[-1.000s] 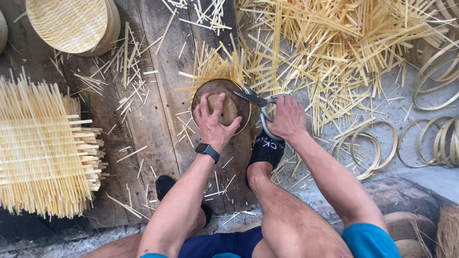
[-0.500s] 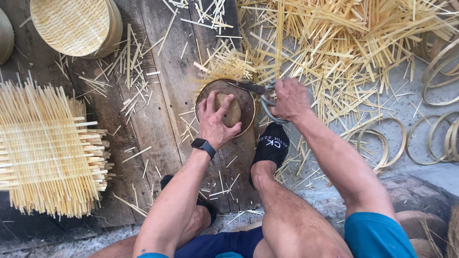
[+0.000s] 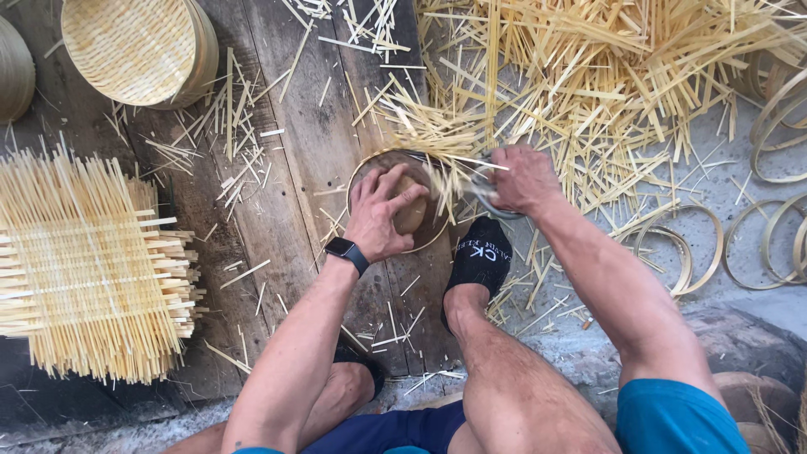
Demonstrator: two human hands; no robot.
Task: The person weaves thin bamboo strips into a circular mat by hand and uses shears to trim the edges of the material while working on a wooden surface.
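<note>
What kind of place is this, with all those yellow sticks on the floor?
Probably a basket-weaving workshop. Pale split bamboo strips lie heaped on the floor, a square woven mat of the same strips sits beside the worn wooden planks, and a finished round woven basket stands nearby.
</note>
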